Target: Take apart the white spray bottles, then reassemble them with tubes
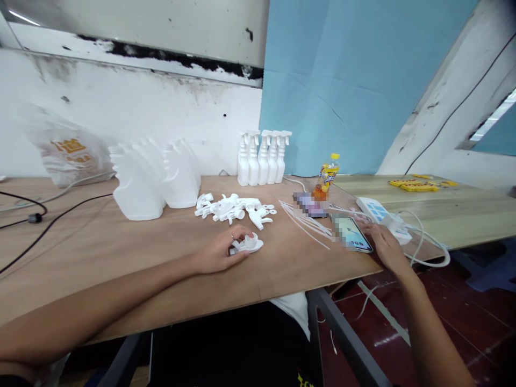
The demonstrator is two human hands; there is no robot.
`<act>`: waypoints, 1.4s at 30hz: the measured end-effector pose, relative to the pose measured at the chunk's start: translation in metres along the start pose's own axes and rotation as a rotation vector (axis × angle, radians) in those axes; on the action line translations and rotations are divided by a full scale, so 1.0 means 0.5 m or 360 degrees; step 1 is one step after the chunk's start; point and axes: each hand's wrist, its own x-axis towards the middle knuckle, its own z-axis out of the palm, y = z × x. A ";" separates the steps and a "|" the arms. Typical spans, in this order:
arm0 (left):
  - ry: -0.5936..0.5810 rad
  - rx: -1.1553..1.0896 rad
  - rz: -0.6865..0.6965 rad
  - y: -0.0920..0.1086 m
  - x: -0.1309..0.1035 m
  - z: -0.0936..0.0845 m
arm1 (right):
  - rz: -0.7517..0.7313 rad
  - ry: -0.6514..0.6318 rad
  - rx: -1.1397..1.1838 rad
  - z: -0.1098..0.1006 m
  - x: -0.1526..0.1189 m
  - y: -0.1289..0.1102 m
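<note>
My left hand (223, 251) rests on the table with its fingers closed round a white spray trigger head (250, 245). Just beyond it lies a loose pile of white trigger heads (231, 208). My right hand (386, 246) is beside the right edge of a lit phone (353, 234), fingers stretched forward; I cannot tell whether they touch it. Thin white dip tubes (308, 223) lie between the pile and the phone. White bottles without heads (139, 185) stand at the left, and several bottles with trigger heads (264, 161) stand in a row by the wall.
A second phone (310, 205) lies near a drink bottle with a yellow cap (334, 157). A power strip (373, 210) with white cables is close to my right hand. Black cables (56, 223) and a plastic bag (74, 153) are at the left. Yellow parts (415, 185) lie far right.
</note>
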 end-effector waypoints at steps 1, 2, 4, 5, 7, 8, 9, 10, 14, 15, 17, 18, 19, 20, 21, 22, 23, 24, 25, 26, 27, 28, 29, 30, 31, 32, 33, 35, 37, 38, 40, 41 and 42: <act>-0.0001 0.0002 0.0004 -0.001 0.000 0.000 | 0.0015 -0.0007 -0.0010 0.000 0.000 0.000; -0.0003 0.0002 0.0003 -0.002 0.000 0.000 | 0.0015 -0.0029 -0.0019 0.000 0.000 0.000; -0.0011 -0.0003 -0.0009 -0.002 -0.001 0.000 | -0.0002 -0.0080 -0.0026 0.002 0.001 0.001; -0.0017 -0.0008 -0.0018 -0.001 -0.001 0.000 | -0.0007 -0.0095 -0.0026 0.002 0.002 0.002; -0.0028 -0.0016 -0.0038 0.001 -0.001 -0.001 | -0.0014 -0.0114 -0.0020 0.004 0.004 0.006; -0.0031 -0.0018 -0.0044 0.002 -0.001 -0.001 | -0.0023 -0.0120 -0.0016 0.005 0.005 0.007; -0.0033 -0.0018 -0.0049 0.003 -0.001 -0.001 | -0.0035 -0.0125 -0.0014 0.006 0.006 0.009; -0.0036 -0.0017 -0.0054 0.004 -0.001 -0.002 | -0.0049 -0.0128 -0.0012 0.007 0.007 0.011; -0.0040 -0.0012 -0.0069 0.003 -0.001 -0.001 | -0.0088 -0.0138 -0.0022 0.007 0.008 0.013; -0.0038 -0.0013 -0.0067 0.002 -0.001 -0.001 | -0.0090 -0.0139 -0.0028 0.007 0.008 0.012; -0.0033 -0.0018 -0.0056 0.000 -0.002 0.000 | -0.0089 -0.0135 -0.0040 0.005 0.006 0.006; -0.0033 -0.0021 -0.0052 -0.001 -0.002 0.000 | -0.0091 -0.0129 -0.0040 0.004 0.005 0.003; -0.0033 -0.0024 -0.0047 -0.002 -0.002 0.000 | -0.0100 -0.0120 -0.0034 0.003 0.004 0.000; -0.0032 -0.0026 -0.0042 -0.002 -0.002 0.000 | -0.0116 -0.0108 -0.0024 0.001 0.003 -0.003; -0.0031 -0.0027 -0.0040 -0.002 -0.002 0.000 | -0.0139 -0.0099 -0.0016 0.000 0.002 -0.005; -0.0031 -0.0028 -0.0040 -0.002 -0.002 0.000 | -0.0166 -0.0096 -0.0013 -0.002 0.001 -0.007; -0.0031 -0.0027 -0.0041 -0.002 -0.001 0.000 | -0.0192 -0.0106 -0.0019 -0.003 0.000 -0.008; -0.0031 -0.0027 -0.0042 -0.002 -0.001 0.000 | -0.0217 -0.0127 -0.0037 -0.005 -0.001 -0.008; -0.0032 -0.0026 -0.0043 -0.002 -0.001 0.000 | -0.0240 -0.0154 -0.0062 -0.006 -0.001 -0.009; -0.0033 -0.0025 -0.0042 -0.002 -0.001 0.000 | -0.0262 -0.0186 -0.0085 -0.008 -0.001 -0.010; -0.0032 -0.0024 -0.0038 -0.002 -0.001 0.000 | -0.0282 -0.0222 -0.0102 -0.010 -0.002 -0.011; -0.0030 -0.0024 -0.0034 -0.003 -0.001 0.001 | -0.0298 -0.0255 -0.0111 -0.011 -0.003 -0.012; -0.0027 -0.0024 -0.0032 -0.003 -0.001 0.001 | -0.0310 -0.0283 -0.0111 -0.013 -0.003 -0.013; -0.0025 -0.0025 -0.0031 -0.002 -0.001 0.001 | -0.0319 -0.0306 -0.0104 -0.014 -0.004 -0.015; -0.0024 -0.0026 -0.0032 -0.002 -0.001 0.000 | -0.0325 -0.0321 -0.0088 -0.015 -0.004 -0.016; -0.0024 -0.0027 -0.0033 -0.002 -0.001 0.000 | -0.0329 -0.0328 -0.0065 -0.016 -0.005 -0.017; -0.0024 -0.0027 -0.0033 -0.001 -0.001 0.000 | -0.0329 -0.0319 -0.0034 -0.016 -0.005 -0.018; -0.0025 -0.0023 -0.0029 0.000 -0.002 -0.001 | -0.0310 -0.0247 0.0039 -0.015 -0.005 -0.019; -0.0025 -0.0015 -0.0025 0.001 -0.002 -0.002 | -0.0250 -0.0118 0.0094 -0.013 -0.005 -0.018; -0.0024 -0.0013 -0.0023 0.002 -0.002 -0.002 | -0.0218 -0.0063 0.0108 -0.012 -0.005 -0.017; -0.0022 -0.0013 -0.0023 0.002 -0.001 -0.002 | -0.0178 -0.0025 0.0109 -0.010 -0.006 -0.016; -0.0021 -0.0015 -0.0023 0.002 -0.001 -0.002 | -0.0173 -0.0028 0.0103 -0.009 -0.006 -0.015; -0.0019 -0.0017 -0.0023 0.002 -0.001 -0.001 | -0.0173 -0.0030 0.0096 -0.008 -0.006 -0.014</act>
